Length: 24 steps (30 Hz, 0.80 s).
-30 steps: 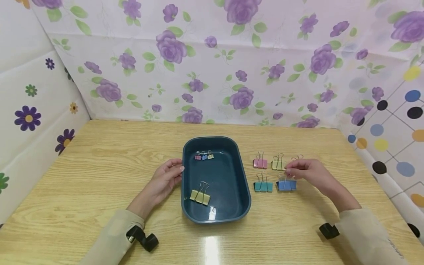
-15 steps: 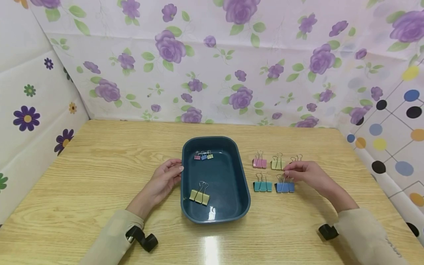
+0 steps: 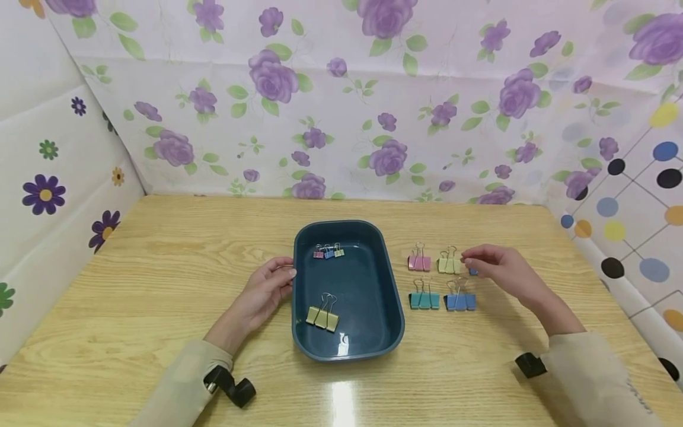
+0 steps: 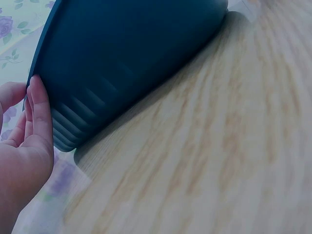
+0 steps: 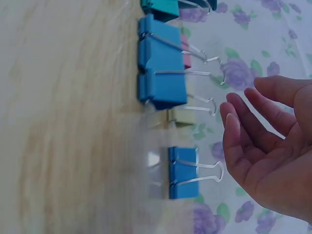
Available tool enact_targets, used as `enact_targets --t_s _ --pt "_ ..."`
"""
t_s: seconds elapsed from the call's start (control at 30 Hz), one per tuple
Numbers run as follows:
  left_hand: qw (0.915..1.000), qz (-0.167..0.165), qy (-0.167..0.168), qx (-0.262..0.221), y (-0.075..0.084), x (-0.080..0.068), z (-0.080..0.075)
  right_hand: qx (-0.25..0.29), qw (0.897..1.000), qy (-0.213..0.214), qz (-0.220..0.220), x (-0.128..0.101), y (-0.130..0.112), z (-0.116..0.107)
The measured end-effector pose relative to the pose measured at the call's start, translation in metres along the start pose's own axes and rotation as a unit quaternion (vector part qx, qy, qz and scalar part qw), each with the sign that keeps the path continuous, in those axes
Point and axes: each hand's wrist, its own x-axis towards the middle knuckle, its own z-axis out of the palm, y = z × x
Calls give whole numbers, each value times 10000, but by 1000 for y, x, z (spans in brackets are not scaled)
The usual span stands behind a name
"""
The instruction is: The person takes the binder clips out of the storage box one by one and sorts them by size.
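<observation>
- Tray, dark blue, sits mid-table, long side running away from the person.
- Left hand rests against the tray's left wall; the left wrist view shows straight fingers flat on the ribbed side, grip apart, nothing clasped.
- Inside the tray: a yellow clip near the front, and three tiny clips in a row at the far end.
- Right of the tray, on the table, four clips in two rows: pink clip and pale yellow clip behind, teal clip and blue clip in front.
- Right hand hovers over the far row, fingertips just beside the pale yellow clip.
- A small blue clip stands just under that hand, mostly hidden in the head view; in the right wrist view its wire handles point at the palm.
- Right fingers are loosely curved and apart, close to the small blue clip's handles but not touching them, holding nothing.
</observation>
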Motion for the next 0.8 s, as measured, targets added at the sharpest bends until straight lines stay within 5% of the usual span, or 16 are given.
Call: enact_targets --t_s 0.43,0.8 --pt "10000 32 1 20 1 0 0 -221 9995 -50 -234 3 -60 29" --pt "10000 -6 -20 -3 1 -1 1 -571 9921 -733 -839 26 -103 66"
